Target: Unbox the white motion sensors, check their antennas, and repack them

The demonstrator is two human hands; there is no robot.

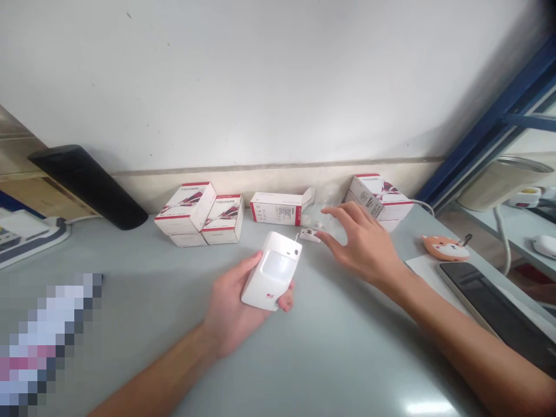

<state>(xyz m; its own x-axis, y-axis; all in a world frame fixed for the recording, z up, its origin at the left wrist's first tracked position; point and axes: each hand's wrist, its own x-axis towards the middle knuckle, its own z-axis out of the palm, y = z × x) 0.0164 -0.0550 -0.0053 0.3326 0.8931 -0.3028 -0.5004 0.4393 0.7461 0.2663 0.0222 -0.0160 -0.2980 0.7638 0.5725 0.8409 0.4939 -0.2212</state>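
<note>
My left hand (230,307) is closed round a white motion sensor (273,270) with a frosted window, held just above the grey table (174,324). My right hand (362,243) reaches forward, fingers spread and open. Its fingertips are at a small white bracket part (309,234) lying on the table. Behind that part lies a clear plastic bag (324,202).
Several red-and-white small boxes line the wall: two stacked at the left (197,214), one lying flat (278,208), one at the right (379,197). A black cylinder (87,182) leans at the far left. An orange fox-shaped item (445,248) and a phone (490,298) lie to the right.
</note>
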